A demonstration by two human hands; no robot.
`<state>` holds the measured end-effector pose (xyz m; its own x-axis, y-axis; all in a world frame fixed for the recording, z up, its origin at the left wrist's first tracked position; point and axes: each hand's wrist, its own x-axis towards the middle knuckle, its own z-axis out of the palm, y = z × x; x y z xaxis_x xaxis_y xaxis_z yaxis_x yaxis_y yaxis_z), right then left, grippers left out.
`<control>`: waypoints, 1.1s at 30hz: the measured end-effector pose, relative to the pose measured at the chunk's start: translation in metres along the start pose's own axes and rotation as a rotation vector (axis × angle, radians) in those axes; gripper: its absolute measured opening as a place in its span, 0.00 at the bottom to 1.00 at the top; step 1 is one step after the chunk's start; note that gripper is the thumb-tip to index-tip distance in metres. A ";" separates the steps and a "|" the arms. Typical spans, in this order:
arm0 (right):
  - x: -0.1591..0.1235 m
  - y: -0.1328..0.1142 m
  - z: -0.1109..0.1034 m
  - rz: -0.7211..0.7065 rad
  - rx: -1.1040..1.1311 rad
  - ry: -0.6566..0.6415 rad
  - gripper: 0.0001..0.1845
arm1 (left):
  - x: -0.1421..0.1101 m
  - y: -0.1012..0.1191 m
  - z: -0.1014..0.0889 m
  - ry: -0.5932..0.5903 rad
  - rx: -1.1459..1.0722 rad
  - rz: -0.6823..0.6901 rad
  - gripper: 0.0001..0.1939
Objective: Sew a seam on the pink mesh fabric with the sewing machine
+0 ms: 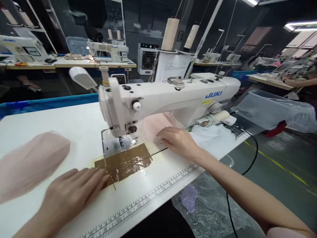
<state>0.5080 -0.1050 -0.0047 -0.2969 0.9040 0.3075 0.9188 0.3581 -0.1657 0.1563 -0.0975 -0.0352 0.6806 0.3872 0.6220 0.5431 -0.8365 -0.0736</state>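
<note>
A white sewing machine (158,99) with a blue JUKI label stands across the table. My right hand (178,142) reaches under its arm, fingers bent and closed on the edge of a sheer pale pink fabric piece (155,124); the fingertips are partly hidden. My left hand (76,188) lies flat on the white tabletop, holding nothing, with its fingertips at the left end of a brown tape patch (128,162). Left of it lies another pale pink fabric piece (34,162), somewhat blurred. The needle plate (115,145) shows bare metal under the presser foot.
A printed ruler strip (148,200) runs along the table's front edge. White cloth (213,137) and a thread cone (221,115) lie right of the machine. Beyond stands a translucent plastic bin (262,109). A co-worker's arm (299,82) shows at far right. A black cable (256,148) hangs down.
</note>
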 end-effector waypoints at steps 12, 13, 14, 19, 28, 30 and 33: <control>0.025 0.047 0.007 0.326 -0.181 -0.034 0.16 | 0.125 0.076 0.101 -0.082 -0.159 0.147 0.11; 0.026 0.048 0.008 0.327 -0.170 -0.026 0.16 | 0.125 0.076 0.103 -0.081 -0.180 0.124 0.11; 0.027 0.050 0.008 0.324 -0.155 -0.018 0.17 | 0.124 0.076 0.103 -0.076 -0.199 0.100 0.11; 0.028 0.050 -0.003 0.221 -0.006 -0.043 0.19 | 0.117 0.072 0.100 -0.061 -0.261 -0.019 0.10; 0.016 -0.003 -0.010 -0.354 -0.177 0.146 0.16 | 0.122 0.081 0.096 -0.246 -0.493 -0.456 0.38; 0.009 -0.021 -0.014 -0.371 -0.231 0.210 0.18 | 0.120 0.087 0.089 -0.274 -0.603 -0.540 0.33; -0.007 -0.047 -0.024 -0.322 -0.032 0.265 0.19 | 0.114 0.089 0.069 -0.242 -0.850 -0.616 0.13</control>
<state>0.4731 -0.1338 0.0229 -0.4966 0.6545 0.5700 0.7991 0.6011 0.0060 0.3157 -0.1013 -0.0244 0.5367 0.8223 0.1891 0.3695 -0.4305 0.8235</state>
